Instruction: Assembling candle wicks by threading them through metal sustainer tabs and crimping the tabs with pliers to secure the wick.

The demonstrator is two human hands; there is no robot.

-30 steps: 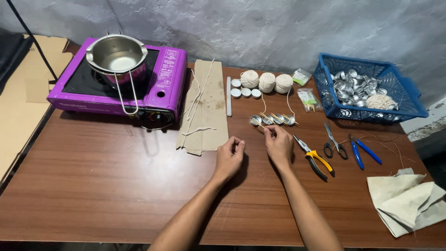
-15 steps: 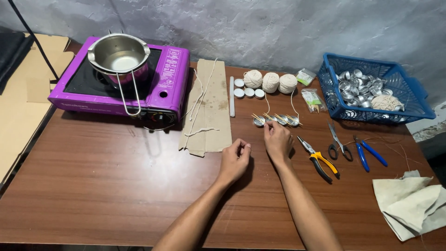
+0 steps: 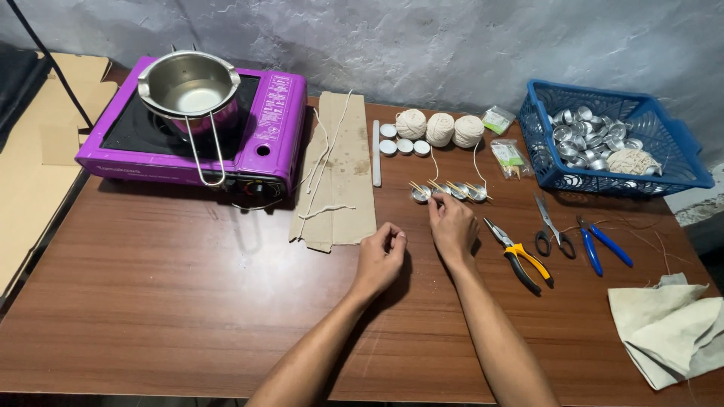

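Fingertips (image 3: 435, 202) of the right hand (image 3: 452, 227) are pinched at the near end of a row of small round silver metal cups (image 3: 449, 192), each crossed by thin wooden sticks, on the brown wooden table (image 3: 173, 286). Whether a stick or the string is gripped cannot be told. The left hand (image 3: 381, 256) is loosely curled just beside, holding nothing visible. A careless nudge could likely tip the light cups or knock the sticks askew. Orange-handled pliers (image 3: 519, 256) lie close by.
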